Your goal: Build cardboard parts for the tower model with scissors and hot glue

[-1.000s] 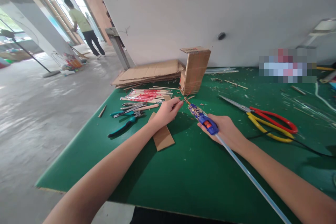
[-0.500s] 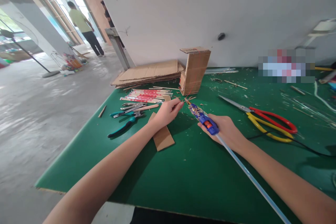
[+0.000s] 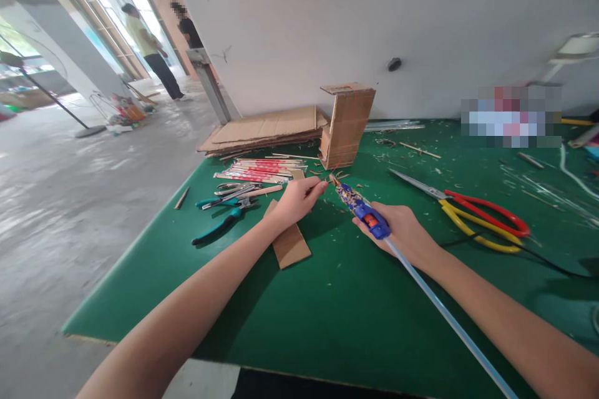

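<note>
My right hand (image 3: 397, 229) is wrapped round a blue hot glue gun (image 3: 372, 219) with a long clear glue stick (image 3: 449, 315) sticking out of its back. Bits of debris cling to the gun's front, and its tip points up and left, close to the fingers of my left hand (image 3: 302, 199). Those fingers are pinched together; whatever they hold is too small to make out. Beneath my left wrist lies a flat cardboard strip (image 3: 291, 246). Just beyond the gun's tip stands a folded cardboard piece (image 3: 350, 128) with a flap at its top.
Teal-handled pliers (image 3: 219, 227) and wrapped chopsticks (image 3: 262, 169) lie left of my left hand. Large scissors (image 3: 468, 209) with red and yellow handles rest on the right, beside a black cord (image 3: 552, 265). Cardboard sheets (image 3: 266, 128) are stacked behind. Two people stand in the background.
Both my hands and the glue gun stay almost in place. In the background, one person has turned and another shows more from behind the white panel.
</note>
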{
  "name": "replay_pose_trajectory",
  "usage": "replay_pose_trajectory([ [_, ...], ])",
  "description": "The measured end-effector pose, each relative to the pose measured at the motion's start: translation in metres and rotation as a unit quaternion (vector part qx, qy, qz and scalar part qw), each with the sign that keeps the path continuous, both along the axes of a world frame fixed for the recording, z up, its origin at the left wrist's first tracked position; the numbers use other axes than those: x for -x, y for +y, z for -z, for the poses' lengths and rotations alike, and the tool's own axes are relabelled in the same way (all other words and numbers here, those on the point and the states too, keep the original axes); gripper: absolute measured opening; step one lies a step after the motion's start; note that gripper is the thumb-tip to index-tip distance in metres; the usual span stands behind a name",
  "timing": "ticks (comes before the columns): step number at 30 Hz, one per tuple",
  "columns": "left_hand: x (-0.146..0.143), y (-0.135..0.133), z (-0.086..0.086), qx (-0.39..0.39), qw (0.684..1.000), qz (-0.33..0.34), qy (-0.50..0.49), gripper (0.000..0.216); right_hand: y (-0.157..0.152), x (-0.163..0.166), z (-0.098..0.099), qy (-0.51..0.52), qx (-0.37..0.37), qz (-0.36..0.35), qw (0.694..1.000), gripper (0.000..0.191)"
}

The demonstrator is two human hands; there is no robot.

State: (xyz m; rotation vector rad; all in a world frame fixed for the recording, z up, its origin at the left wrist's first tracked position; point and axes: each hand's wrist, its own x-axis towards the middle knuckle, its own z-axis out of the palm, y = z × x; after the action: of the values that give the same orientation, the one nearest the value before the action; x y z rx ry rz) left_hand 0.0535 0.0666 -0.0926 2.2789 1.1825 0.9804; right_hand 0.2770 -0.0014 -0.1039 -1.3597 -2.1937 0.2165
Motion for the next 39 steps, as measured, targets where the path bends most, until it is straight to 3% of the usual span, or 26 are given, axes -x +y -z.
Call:
replay_pose_trajectory([
  [39, 0.0019, -0.0031, -0.0011, 0.048, 0.997, -0.051, -0.034, 0.050, 0.0010, -0.0004, -0.0022, -0.006, 0.041, -0.018, 0.999, 0.023],
])
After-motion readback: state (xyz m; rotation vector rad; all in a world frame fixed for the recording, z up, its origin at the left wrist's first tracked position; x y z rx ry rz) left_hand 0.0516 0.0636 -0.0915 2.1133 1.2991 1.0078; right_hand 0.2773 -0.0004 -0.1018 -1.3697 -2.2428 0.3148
